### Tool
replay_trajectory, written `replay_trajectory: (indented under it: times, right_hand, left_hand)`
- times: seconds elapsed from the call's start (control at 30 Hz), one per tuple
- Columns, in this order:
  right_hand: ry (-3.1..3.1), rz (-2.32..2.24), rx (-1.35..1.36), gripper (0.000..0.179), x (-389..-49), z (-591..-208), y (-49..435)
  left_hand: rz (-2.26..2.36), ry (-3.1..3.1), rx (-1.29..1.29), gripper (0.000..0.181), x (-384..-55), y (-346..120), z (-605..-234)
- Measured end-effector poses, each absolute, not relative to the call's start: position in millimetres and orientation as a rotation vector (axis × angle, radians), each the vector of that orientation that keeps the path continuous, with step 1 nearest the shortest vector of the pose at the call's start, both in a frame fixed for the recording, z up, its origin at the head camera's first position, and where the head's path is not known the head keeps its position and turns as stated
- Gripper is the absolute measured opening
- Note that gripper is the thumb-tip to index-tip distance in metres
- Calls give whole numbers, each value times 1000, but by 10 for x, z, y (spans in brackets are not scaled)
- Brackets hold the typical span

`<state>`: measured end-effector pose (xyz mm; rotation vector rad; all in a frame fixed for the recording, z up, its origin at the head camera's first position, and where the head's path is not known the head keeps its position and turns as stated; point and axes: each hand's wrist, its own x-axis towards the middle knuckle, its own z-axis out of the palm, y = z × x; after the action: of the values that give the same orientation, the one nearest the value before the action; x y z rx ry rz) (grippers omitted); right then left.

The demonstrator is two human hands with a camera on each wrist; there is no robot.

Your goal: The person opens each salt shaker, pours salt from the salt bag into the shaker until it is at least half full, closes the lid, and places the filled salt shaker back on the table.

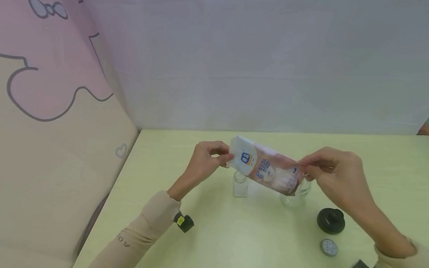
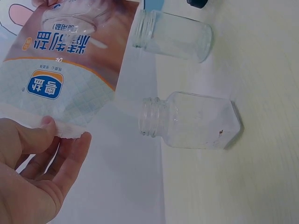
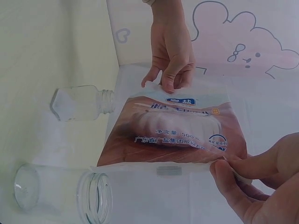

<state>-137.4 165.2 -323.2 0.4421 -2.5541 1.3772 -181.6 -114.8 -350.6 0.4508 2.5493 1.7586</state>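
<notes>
A printed bag of salt (image 1: pixel 275 172), brown and pale blue with Chinese lettering, is held up above the table between both hands. My left hand (image 1: pixel 204 162) pinches the pale end beside the logo between thumb and fingers. At the brown end, a corner is pinched by my right hand (image 1: pixel 342 177). Below and behind the bag stand two uncapped glass jars: a small angular one (image 2: pixel 198 121) on the left and a larger round one (image 3: pixel 56 193) on the right. The bag partly covers both in the head view. Whether the bag is cut open, I cannot tell.
A black knobbed lid (image 1: pixel 331 220) lies on the table right of the larger jar. In front of it is a small grey cap with holes (image 1: pixel 329 247). The pale table (image 1: pixel 222 254) meets a white wall at the back and a cartoon-printed panel (image 1: pixel 31 149) at the left.
</notes>
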Motion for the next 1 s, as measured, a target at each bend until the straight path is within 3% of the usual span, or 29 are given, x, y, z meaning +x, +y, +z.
replay_trajectory:
  times: [1.0]
  right_hand:
    - [-2559,1337,452,16,-1397,-3267,1667]
  left_hand:
    - [1782,2527,435,6,-1841,-1152,-3545]
